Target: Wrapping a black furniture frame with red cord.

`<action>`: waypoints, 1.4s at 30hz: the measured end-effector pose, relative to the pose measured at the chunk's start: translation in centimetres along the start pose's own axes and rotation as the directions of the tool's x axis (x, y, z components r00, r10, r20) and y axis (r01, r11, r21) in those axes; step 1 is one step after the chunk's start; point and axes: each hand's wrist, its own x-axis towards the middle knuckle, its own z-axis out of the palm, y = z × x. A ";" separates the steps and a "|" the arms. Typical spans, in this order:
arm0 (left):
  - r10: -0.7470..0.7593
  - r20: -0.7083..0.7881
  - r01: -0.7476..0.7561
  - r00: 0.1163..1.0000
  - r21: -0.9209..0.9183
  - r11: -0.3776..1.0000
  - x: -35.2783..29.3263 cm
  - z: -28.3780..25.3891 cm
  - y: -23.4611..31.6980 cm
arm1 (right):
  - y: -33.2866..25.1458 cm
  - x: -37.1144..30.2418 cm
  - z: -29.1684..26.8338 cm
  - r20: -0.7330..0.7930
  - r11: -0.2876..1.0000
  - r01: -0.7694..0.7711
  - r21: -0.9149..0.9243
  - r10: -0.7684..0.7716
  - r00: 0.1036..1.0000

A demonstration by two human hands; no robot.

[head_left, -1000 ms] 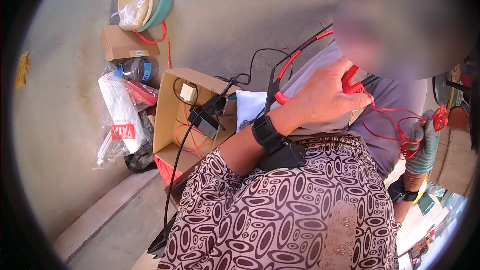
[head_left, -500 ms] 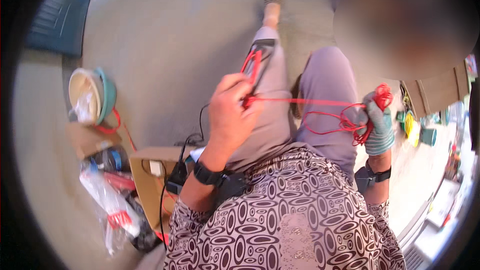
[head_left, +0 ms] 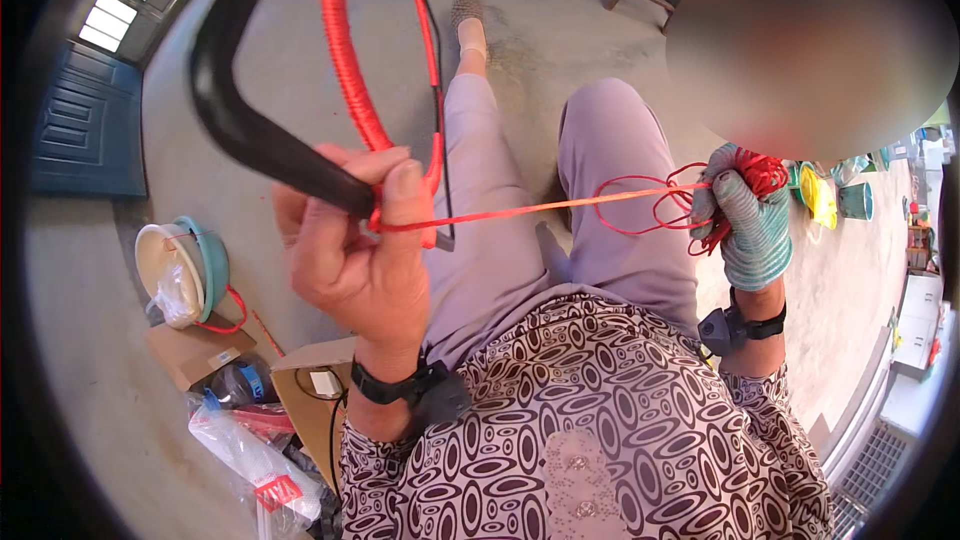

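The step in hand is seemingly winding red cord (head_left: 540, 208) onto a curved black handle (head_left: 215, 90); the next turn is probably calling for steady tension. The left hand's (head_left: 355, 270) fingers are closing on the handle's end; the gloved right hand (head_left: 745, 225) is clasping the bundle (head_left: 762, 172), cord stretching between. Compared with half a second ago, the handle is looming larger, farther left.

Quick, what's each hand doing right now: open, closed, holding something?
Left hand: closed, holding the black curved frame.
Right hand, gloved: closed around a bundle of red cord.
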 end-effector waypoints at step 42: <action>-0.466 0.656 0.756 0.594 -0.257 0.602 -9.6 7.0 -7.7 | 7.4 6.4 -4.5 -0.298 0.948 -0.312 -0.059 0.281 0.912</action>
